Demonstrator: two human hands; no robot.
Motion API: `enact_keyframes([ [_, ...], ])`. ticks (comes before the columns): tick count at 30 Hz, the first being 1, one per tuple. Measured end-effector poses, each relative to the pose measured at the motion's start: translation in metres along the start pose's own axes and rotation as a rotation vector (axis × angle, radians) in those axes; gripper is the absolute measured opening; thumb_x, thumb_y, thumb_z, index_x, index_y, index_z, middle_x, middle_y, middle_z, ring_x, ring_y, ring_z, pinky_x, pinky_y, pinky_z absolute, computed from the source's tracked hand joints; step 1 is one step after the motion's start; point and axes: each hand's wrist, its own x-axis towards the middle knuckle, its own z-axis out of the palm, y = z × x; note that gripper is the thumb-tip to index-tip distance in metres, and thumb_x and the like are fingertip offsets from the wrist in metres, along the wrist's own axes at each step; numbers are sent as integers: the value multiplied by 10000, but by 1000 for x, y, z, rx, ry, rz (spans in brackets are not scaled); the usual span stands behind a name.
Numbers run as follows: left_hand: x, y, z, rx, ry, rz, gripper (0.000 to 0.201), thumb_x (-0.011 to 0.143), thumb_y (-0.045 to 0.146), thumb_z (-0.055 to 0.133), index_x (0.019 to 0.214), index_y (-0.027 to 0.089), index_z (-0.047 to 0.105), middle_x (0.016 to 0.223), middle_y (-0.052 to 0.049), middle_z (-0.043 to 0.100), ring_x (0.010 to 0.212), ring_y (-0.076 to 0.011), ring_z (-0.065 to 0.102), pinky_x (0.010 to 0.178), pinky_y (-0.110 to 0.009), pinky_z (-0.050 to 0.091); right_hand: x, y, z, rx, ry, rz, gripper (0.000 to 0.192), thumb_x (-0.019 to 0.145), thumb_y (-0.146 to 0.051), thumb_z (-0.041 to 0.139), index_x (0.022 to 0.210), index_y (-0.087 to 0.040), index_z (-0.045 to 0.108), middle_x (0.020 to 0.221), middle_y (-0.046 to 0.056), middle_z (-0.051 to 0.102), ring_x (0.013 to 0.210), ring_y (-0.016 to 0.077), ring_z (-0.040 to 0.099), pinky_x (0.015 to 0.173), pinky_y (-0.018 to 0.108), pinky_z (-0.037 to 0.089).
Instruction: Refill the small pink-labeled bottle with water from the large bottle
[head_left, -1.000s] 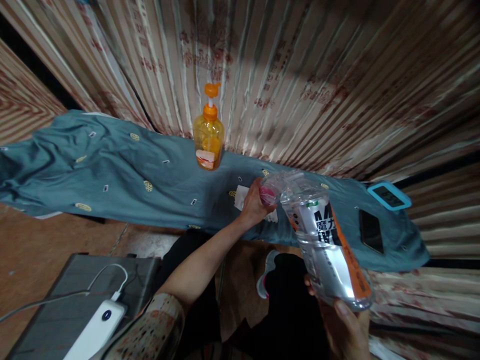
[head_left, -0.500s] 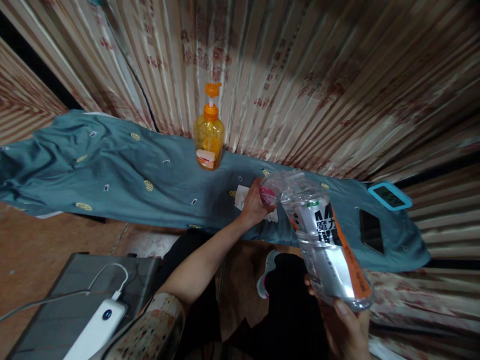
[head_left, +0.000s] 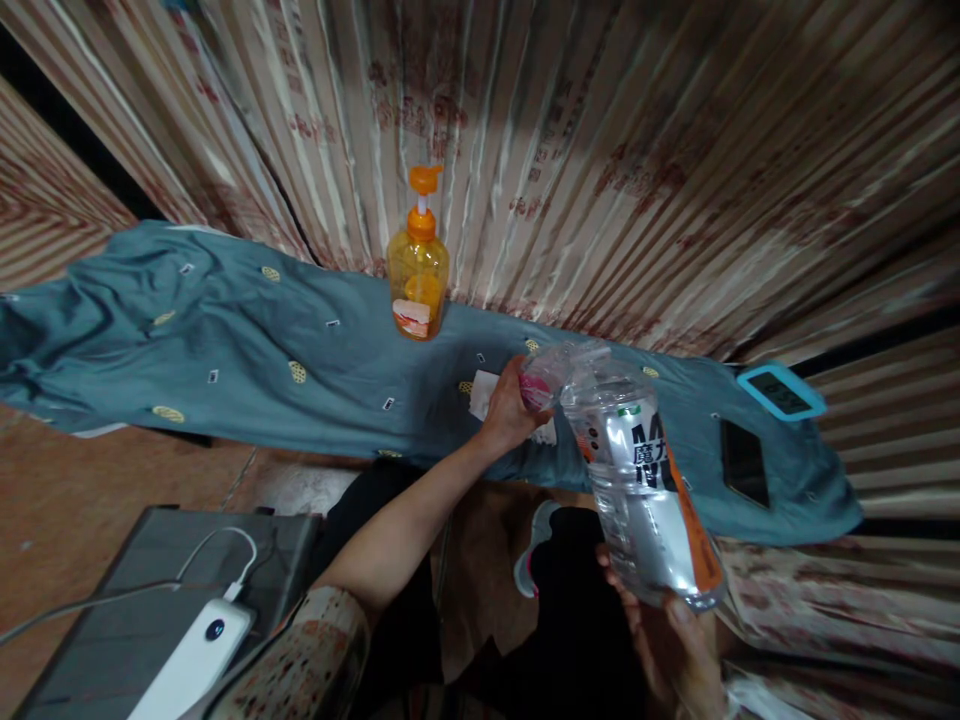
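One clear plastic drink bottle (head_left: 645, 490) is held tilted between the person's two hands, its neck pointing up and away over the front edge of the table (head_left: 225, 340). The right hand (head_left: 679, 650) is closed around the bottle's base, low at the right of the view, with fingers curled up onto the plastic. The left hand (head_left: 510, 410) is clamped on the single pink cap (head_left: 534, 392) at the bottle's mouth, thumb and fingers wrapped round it. The bottle carries one silver and orange label with black lettering.

The table is covered with one teal cloth dotted with small yellow and white motifs. On it stands one orange pump dispenser bottle (head_left: 418, 270), upright, well apart from the hands and close to the curtain (head_left: 600, 150) behind. Just beyond the left hand lies one white piece of paper (head_left: 484, 393), partly hidden by the hand. At the right end of the cloth lie two flat devices: one dark phone (head_left: 744, 462) and, near it, one small screen in a blue case (head_left: 780, 391).

At the lower left, one white power bank (head_left: 196, 660) with one white cable (head_left: 210, 550) plugged in rests on a grey surface.
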Motion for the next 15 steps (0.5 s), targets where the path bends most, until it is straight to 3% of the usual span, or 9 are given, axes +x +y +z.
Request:
enact_keyframes([
  [7,0,0,1,15,14,-1,867,610,184,800,1354,196,354,1302,-146,548,1239,-303,523,1059,-492,429,7,-7,15,102,75,93,431,577,-427,841,952,-242,741,831,67,766,639,221,729,553,246,588],
  [15,1,-5,2,9,12,13,884,596,196,816,1351,189,355,1340,-159,523,1271,-310,501,1071,-494,422,9,-14,32,245,113,149,691,508,-408,830,1171,-312,658,935,31,700,591,156,633,434,194,502],
])
